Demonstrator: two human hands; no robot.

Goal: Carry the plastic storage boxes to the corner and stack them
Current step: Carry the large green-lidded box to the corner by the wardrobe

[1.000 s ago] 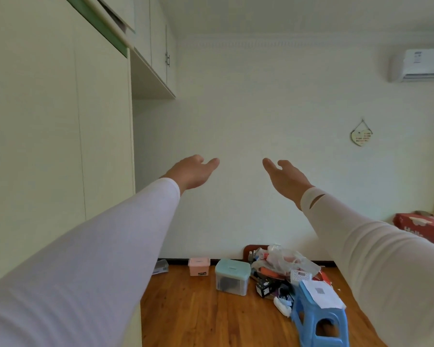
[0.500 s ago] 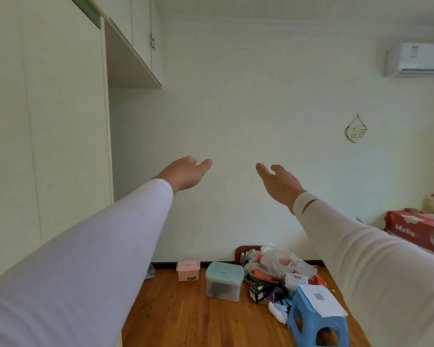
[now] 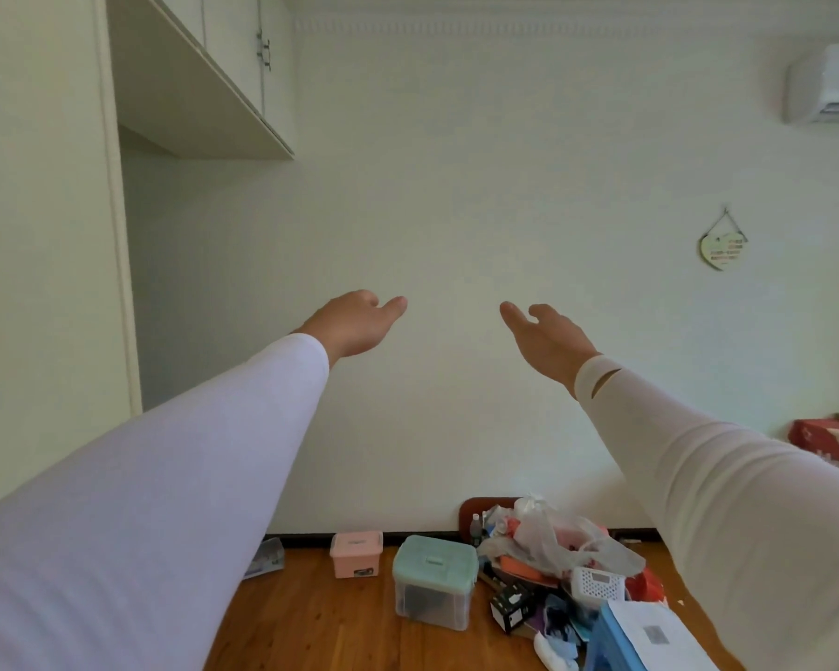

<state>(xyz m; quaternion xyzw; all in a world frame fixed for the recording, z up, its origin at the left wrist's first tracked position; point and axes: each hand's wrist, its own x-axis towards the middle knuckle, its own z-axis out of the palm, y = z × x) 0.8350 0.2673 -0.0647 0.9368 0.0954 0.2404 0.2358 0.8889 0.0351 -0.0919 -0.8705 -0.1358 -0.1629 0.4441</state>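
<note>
In mid-air ahead of the person, the left grip (image 3: 354, 324) and the right grip (image 3: 546, 339) are stretched out side by side with a gap between them. Both are released: the fingers lie relaxed, the thumbs point inward toward each other, and neither touches anything. White sleeves cover both arms up to the wrists. Well below the gap between the 2 grips, a clear storage box (image 3: 434, 581) with a pale green lid and a lid handle stands upright on the wooden floor (image 3: 340, 627). A smaller pink storage box (image 3: 356, 554) sits beneath the left grip, near the clear one but apart from it, close to the foot of the wall (image 3: 456, 210). Below the right grip lies a pile of clutter (image 3: 543, 544) of plastic bags and small items, just beside the clear box, with a white perforated basket (image 3: 596, 582) at its near edge. Nearer the person, under the right forearm, a blue stool (image 3: 616, 641) carries a sheet of paper (image 3: 655, 634). Left of the left grip rises a tall wardrobe (image 3: 35, 234), with overhead cabinets (image 3: 204, 89) above that grip. High to the right of the right grip hang a heart-shaped plaque (image 3: 722, 247) and an air conditioner (image 3: 829, 84).
</note>
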